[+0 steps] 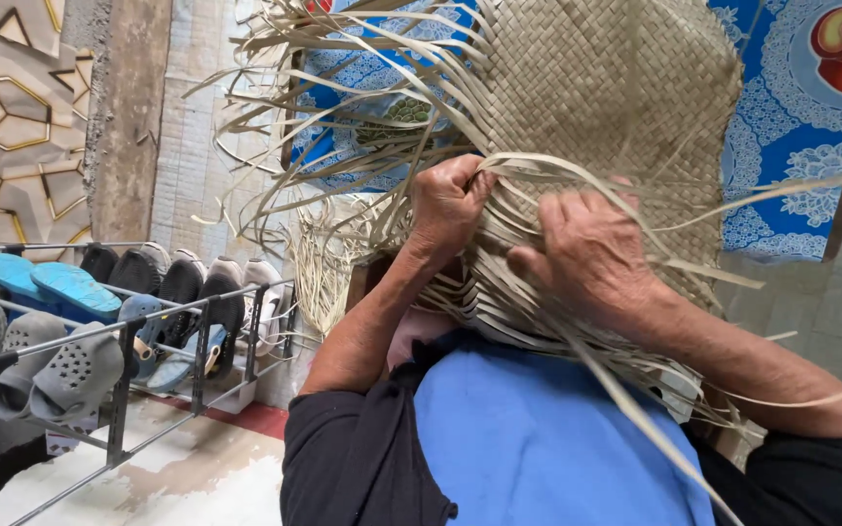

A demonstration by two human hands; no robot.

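Observation:
A large woven mat [606,88] of pale dried palm strips is held up in front of me, its finished weave at the top and loose strips [343,117] fanning out to the left and below. My left hand [450,200] is clenched around a bundle of loose strips at the weave's lower edge. My right hand [586,253] presses on the mat beside it, fingers pinching strips. Both forearms rise from black sleeves over a blue cloth [547,438] on my lap.
A metal shoe rack [119,351] with several sandals and clogs stands at the left on a pale floor. A blue patterned cloth [791,127] lies behind the mat at the right. A bare wall and a patterned panel [7,117] are at the upper left.

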